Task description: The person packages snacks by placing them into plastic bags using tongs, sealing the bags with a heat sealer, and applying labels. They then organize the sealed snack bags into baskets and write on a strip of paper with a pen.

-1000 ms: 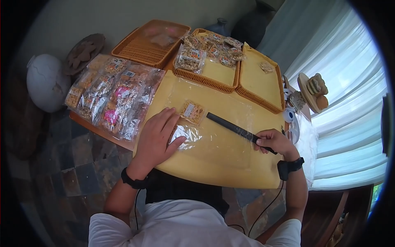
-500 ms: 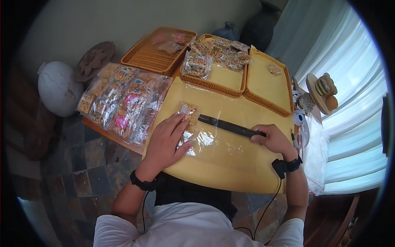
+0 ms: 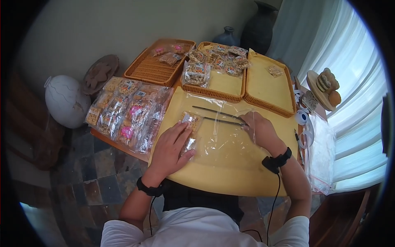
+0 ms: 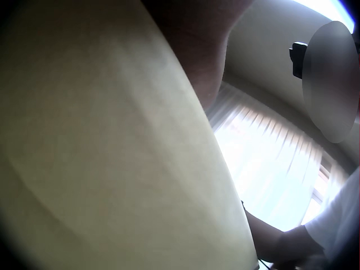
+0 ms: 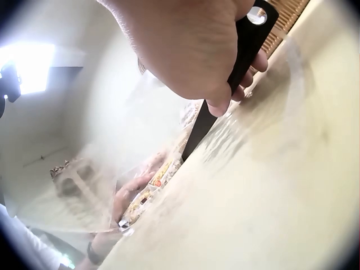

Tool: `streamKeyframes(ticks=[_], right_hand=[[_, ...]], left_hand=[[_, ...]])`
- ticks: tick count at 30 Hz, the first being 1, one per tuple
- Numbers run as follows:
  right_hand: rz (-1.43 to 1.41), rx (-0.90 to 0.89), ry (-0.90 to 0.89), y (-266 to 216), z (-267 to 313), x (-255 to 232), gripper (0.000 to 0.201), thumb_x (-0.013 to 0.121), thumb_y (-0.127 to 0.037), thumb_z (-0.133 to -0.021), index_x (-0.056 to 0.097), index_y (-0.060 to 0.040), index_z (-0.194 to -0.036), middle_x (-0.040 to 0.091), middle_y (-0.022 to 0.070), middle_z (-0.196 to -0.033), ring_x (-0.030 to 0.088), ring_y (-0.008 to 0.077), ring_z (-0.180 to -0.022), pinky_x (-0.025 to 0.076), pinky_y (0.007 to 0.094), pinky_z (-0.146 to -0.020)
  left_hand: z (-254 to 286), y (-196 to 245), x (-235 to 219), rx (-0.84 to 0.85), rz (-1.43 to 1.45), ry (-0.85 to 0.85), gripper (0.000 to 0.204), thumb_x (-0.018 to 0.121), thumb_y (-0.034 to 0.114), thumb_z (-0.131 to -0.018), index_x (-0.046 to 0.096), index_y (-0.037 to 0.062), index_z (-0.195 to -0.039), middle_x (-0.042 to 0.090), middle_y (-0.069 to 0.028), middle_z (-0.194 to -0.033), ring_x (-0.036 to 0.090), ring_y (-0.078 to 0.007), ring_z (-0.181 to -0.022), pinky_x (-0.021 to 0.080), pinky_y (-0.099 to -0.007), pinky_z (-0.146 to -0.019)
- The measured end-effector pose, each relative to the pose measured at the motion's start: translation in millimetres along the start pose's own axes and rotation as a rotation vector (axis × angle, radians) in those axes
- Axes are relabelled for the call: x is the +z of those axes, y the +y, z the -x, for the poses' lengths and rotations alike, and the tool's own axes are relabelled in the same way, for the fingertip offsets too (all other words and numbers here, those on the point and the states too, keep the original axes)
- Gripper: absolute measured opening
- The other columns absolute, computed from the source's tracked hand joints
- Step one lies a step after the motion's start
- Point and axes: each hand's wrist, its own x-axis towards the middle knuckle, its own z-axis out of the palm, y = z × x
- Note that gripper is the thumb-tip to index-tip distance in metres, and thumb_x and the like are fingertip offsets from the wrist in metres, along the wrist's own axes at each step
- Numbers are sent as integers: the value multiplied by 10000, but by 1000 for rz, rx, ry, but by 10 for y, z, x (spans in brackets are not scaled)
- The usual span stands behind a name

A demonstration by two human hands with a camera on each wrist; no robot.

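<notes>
In the head view my left hand (image 3: pixel 170 146) rests with its fingers extended over small snack packets (image 3: pixel 192 120) of pale puffed pieces. These lie at the left of a clear plastic sheet or bag (image 3: pixel 222 150). My right hand (image 3: pixel 261 129) pinches the near end of a long, flat black strip (image 5: pixel 247 50) with a round hole at its end. In the head view it shows as two thin dark lines meeting at the hand. Clear film rises beside and over this hand. The left wrist view shows mostly the yellow tabletop (image 4: pixel 112 140), not the left fingers.
Filled snack bags (image 3: pixel 127 111) lie on the left. Behind stand a wicker tray (image 3: pixel 140 68), a second wicker tray (image 3: pixel 214 94) with packets, and a third wicker tray (image 3: pixel 263 92) holding one packet. A tape roll (image 3: pixel 302 117) and pen (image 3: pixel 297 138) lie at the right.
My right hand has moved left and away from the near edge, lifting film. The black strip, earlier one broad bar, now shows as two thin lines. My left hand stays on the packets.
</notes>
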Motion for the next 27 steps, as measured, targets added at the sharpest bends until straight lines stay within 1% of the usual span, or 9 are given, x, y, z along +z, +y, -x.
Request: streamKeyframes(ticks=[4,8,11,13,14,17,19,23,27], right_hand=[[-42,-28,-77,-31,10,-133,336,767,-164,-914,714,-78,-1233,662,108,-1097,694,317,-972,601,420,-819],[-79,-64,-6,36,136,-104,331,770,-154,-911,728,-74,-1229,666,101,-1105,692,302,-992,601,415,-818],[-55,-58,-6,27,216,-164,390,772,-160,-913,708,-50,-1282,665,96,-1098,687,298,-1016,601,419,-825],[-29,37,-31,-26,250,-209,439,727,-97,-920,668,-17,-1348,665,122,-1106,687,315,-1053,603,426,-846],[-34,40,-25,-27,256,-187,439,727,-97,-920,668,-17,-1348,665,122,-1106,687,315,-1053,603,426,-846],[-27,52,-42,-87,285,-110,494,672,-26,-903,623,-5,-1395,668,154,-1123,682,342,-1073,606,436,-864],[-66,-58,0,-177,280,-81,561,636,14,-870,594,-9,-1429,668,172,-1166,684,363,-1076,609,443,-864],[-47,-180,53,-232,258,-11,533,643,2,-860,599,-8,-1391,665,170,-1204,689,362,-1071,610,452,-850],[-72,-110,9,-317,250,-45,448,643,-11,-855,612,-8,-1302,660,169,-1199,694,355,-1061,611,449,-827]], left_hand=[[1,9,-11,3,9,-6,664,717,411,-959,586,10,-1472,535,-211,-1570,515,-440,-1443,406,-523,-1189],[3,54,-62,43,19,-89,690,710,435,-967,569,9,-1491,513,-218,-1589,490,-445,-1464,390,-531,-1200],[67,119,-58,74,20,-152,711,685,467,-989,546,11,-1516,487,-225,-1612,462,-450,-1488,371,-549,-1209],[111,172,-49,95,11,-156,733,666,503,-998,534,15,-1529,480,-227,-1619,459,-456,-1490,372,-561,-1203],[132,186,-35,78,1,-172,759,646,543,-1003,523,21,-1542,466,-217,-1636,440,-442,-1512,337,-563,-1231],[110,280,-93,30,-91,-231,763,633,550,-1011,515,25,-1553,448,-204,-1656,415,-419,-1540,287,-555,-1267],[41,339,-111,24,-79,-234,761,627,545,-1016,505,30,-1564,437,-200,-1665,398,-406,-1555,264,-553,-1279],[-130,394,-53,25,-82,-247,750,612,525,-1035,474,42,-1593,412,-201,-1683,365,-386,-1580,239,-554,-1291],[-196,372,34,29,-119,-269,754,600,528,-1046,455,48,-1609,405,-208,-1686,351,-384,-1586,227,-555,-1296]])
